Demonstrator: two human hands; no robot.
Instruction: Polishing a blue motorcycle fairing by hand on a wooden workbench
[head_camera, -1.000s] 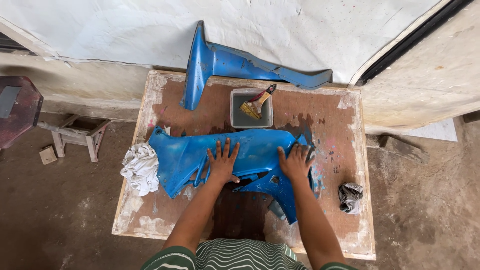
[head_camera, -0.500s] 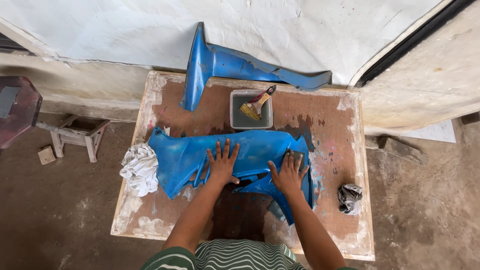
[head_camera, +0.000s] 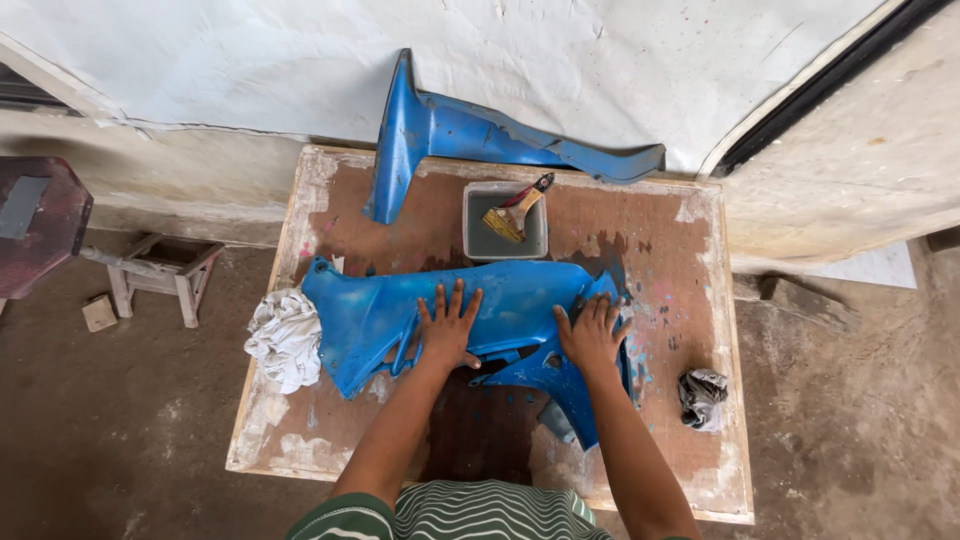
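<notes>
A blue moulded plastic panel (head_camera: 360, 320) lies across the worn wooden table (head_camera: 680, 250). My left hand (head_camera: 445, 328) rests flat on its middle, fingers spread. My right hand (head_camera: 592, 335) lies flat on the panel's right end, fingers spread too. Neither hand grips anything. A second blue panel (head_camera: 470, 135) leans against the white wall sheet at the table's far edge.
A grey square tub (head_camera: 478, 240) with a paintbrush (head_camera: 512, 212) in it sits behind the panel. A white rag (head_camera: 286, 338) lies at the left edge, a dark crumpled rag (head_camera: 703, 397) at the right. A small wooden stool (head_camera: 160, 270) stands on the floor left.
My right hand has slid down and left along the panel's right end. My left hand has stayed in place.
</notes>
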